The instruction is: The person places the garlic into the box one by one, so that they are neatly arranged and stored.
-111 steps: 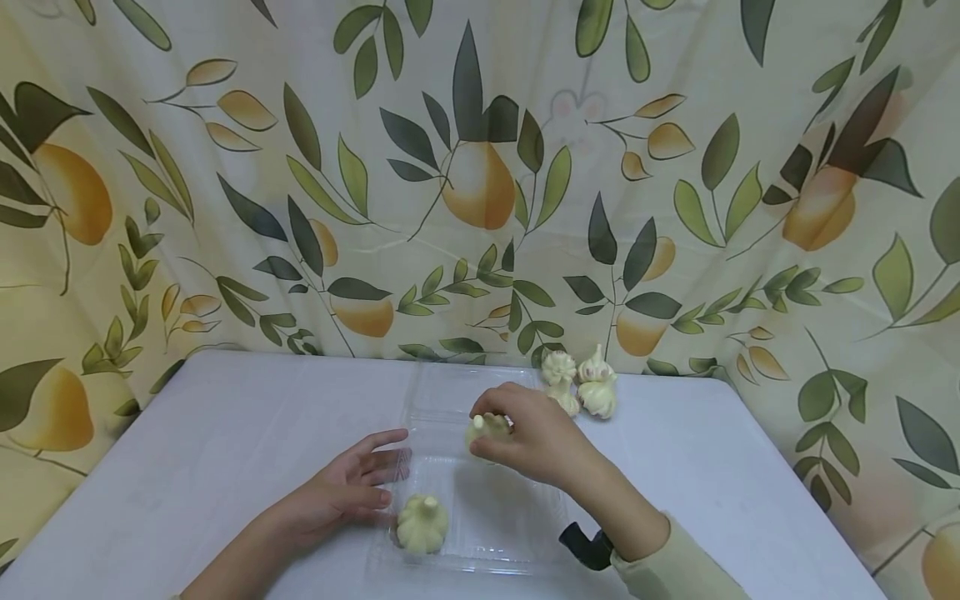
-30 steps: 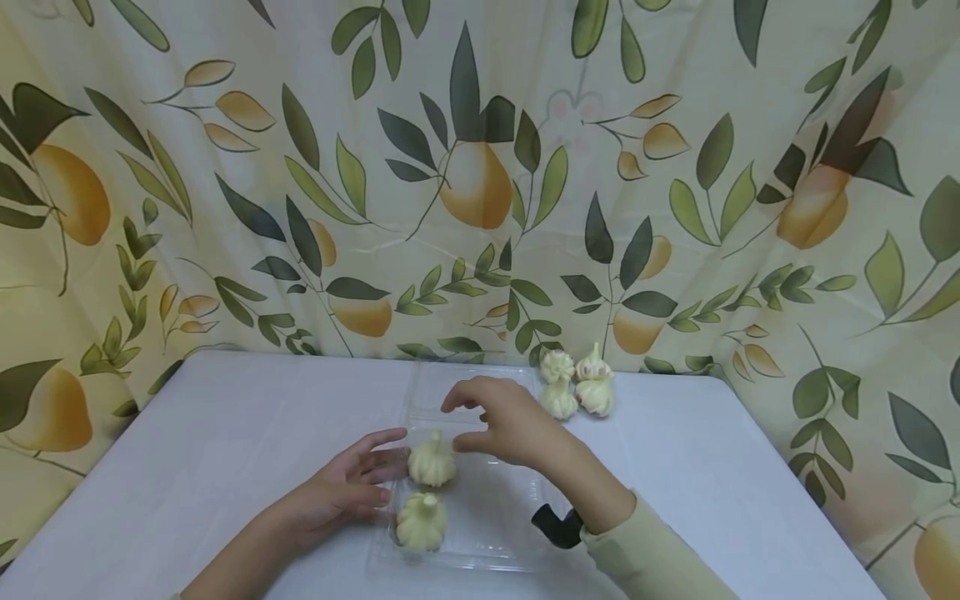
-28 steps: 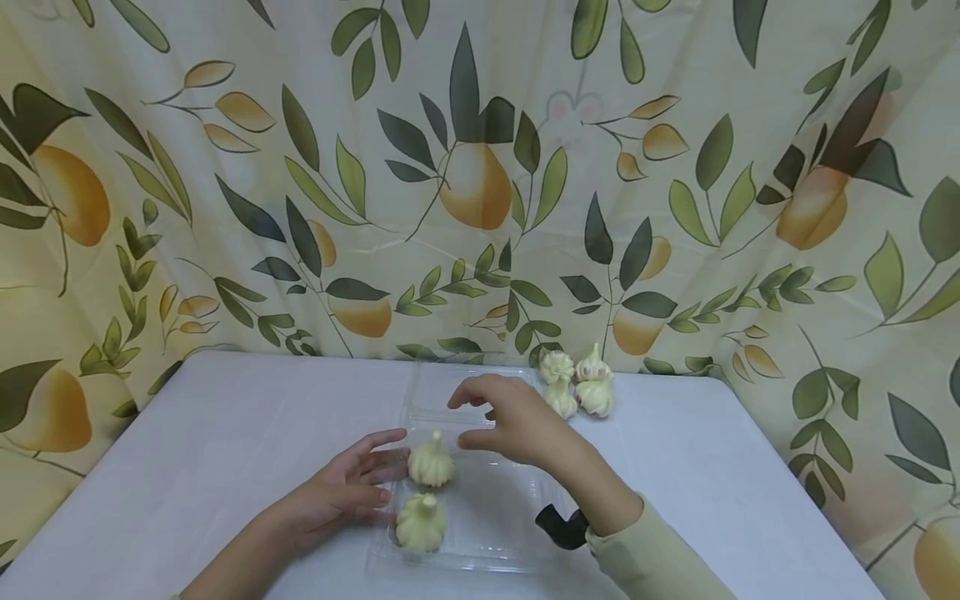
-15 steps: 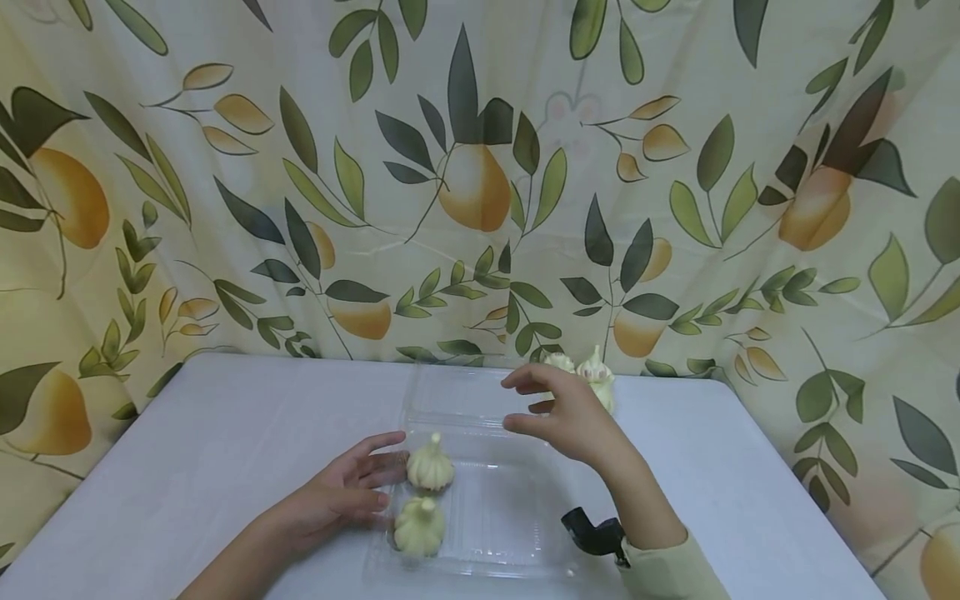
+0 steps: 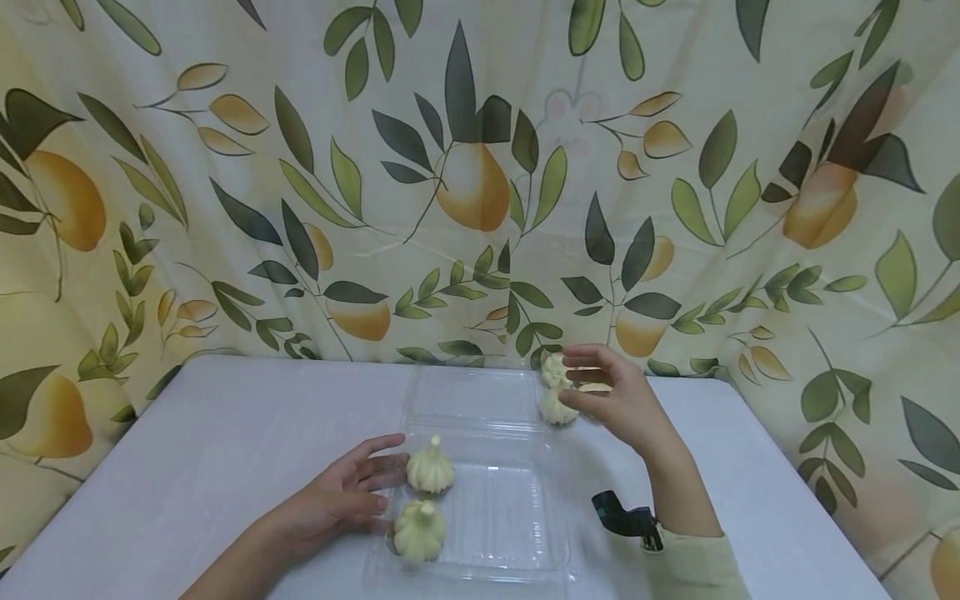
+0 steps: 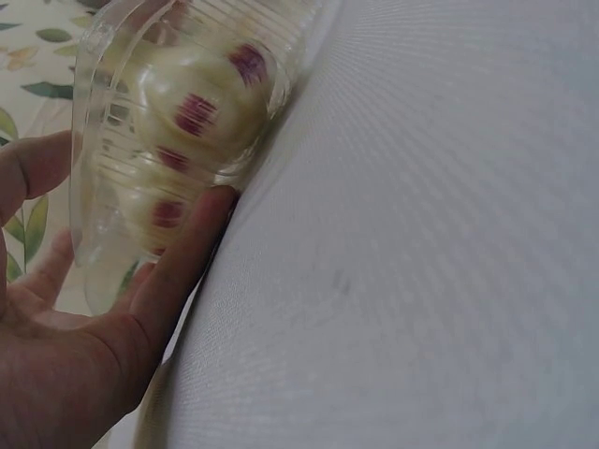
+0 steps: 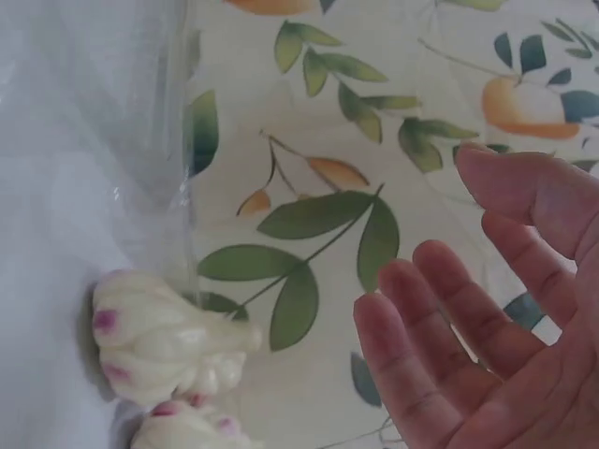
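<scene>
A clear plastic clamshell container [image 5: 517, 517] lies unfolded on the table, with two garlic bulbs [image 5: 420, 531] along the left side of its near half. My left hand [image 5: 337, 500] touches the container's left wall with extended fingers. The left wrist view shows purple-marked garlic [image 6: 192, 117] through the clear side, thumb along the bottom edge. At the back right, my right hand [image 5: 618, 400] hovers by a cluster of garlic bulbs [image 5: 557, 407], partly covering it. In the right wrist view its fingers [image 7: 449, 299] are spread and hold nothing, with garlic [image 7: 159, 337] to their left.
The container's lid half [image 5: 472, 396] lies flat towards the back of the white-covered table [image 5: 240, 433]. A curtain printed with fruit and leaves [image 5: 480, 275] hangs behind the table. A black camera mount [image 5: 626, 518] juts from the right wrist.
My right hand set a second garlic bulb behind the first in the container, released it, and moved right and back to the cluster. The left hand stayed at the container's side.
</scene>
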A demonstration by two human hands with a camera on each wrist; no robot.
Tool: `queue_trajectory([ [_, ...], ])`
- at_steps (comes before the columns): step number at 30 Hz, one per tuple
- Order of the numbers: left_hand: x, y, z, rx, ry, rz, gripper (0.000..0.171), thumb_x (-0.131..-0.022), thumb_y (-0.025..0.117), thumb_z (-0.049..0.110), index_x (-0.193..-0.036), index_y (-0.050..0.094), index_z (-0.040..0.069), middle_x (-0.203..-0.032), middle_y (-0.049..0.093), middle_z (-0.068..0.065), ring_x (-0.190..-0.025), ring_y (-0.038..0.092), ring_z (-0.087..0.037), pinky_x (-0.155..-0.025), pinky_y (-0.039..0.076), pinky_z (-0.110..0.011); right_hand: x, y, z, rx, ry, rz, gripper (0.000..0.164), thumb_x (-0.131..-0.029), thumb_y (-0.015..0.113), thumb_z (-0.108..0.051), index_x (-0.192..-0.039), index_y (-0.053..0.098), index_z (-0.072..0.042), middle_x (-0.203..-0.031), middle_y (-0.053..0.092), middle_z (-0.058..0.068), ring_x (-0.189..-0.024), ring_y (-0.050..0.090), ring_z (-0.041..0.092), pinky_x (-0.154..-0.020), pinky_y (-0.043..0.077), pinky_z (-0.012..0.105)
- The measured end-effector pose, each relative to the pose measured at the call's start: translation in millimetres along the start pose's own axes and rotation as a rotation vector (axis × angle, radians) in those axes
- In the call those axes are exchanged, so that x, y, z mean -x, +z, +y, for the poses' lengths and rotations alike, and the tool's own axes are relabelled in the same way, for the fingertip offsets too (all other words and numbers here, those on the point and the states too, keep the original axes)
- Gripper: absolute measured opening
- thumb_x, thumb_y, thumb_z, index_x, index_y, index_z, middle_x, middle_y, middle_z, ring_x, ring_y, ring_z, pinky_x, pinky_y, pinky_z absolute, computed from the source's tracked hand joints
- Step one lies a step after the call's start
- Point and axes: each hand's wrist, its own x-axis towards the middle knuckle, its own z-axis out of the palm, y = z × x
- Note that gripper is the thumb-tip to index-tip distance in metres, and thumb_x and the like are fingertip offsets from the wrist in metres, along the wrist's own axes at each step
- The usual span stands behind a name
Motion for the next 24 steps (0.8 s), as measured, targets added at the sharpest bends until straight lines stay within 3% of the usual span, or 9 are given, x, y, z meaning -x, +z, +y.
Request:
queue_trajectory([
  [7, 1.1, -0.4, 0.5, -0.004, 0.008, -0.004, 0.08, -0.093, 0.06, 0.001, -0.159, 0.017, 0.015, -0.162, 0.019, -0.021, -0.144, 0.035, -0.028, -0.096, 0.05, -0.053, -0.9, -4.0, 15.5, -0.051, 0.059, 0.001, 0.06, -0.087, 0.077, -0.015, -0.141, 0.051, -0.017, -0.137, 0.057, 0.014, -0.122, 0.059, 0.033, -0.085, 0.057, 0.038],
  [18, -0.6, 0.8, 0.2, -0.006, 0.0, 0.013, 0.081, -0.092, 0.061, 0.001, -0.159, 0.018, 0.015, -0.161, 0.021, -0.021, -0.142, 0.037, -0.028, -0.095, 0.051, -0.053, -6.5, 0.9, 39.4, -0.069, 0.129, 0.041, 0.056, -0.091, 0.073, -0.014, -0.142, 0.051, -0.013, -0.139, 0.055, 0.02, -0.126, 0.055, 0.039, -0.094, 0.053, 0.05],
  [24, -0.1, -0.1, 0.8, 0.001, 0.0, 0.011, 0.08, -0.093, 0.06, 0.001, -0.159, 0.018, 0.016, -0.162, 0.02, -0.021, -0.144, 0.034, -0.03, -0.096, 0.051, -0.054, -9.8, 3.6, 47.3, -0.095, 0.132, 0.06, 0.052, -0.092, 0.07, -0.01, -0.141, 0.051, -0.011, -0.139, 0.055, 0.021, -0.127, 0.055, 0.039, -0.094, 0.053, 0.041],
])
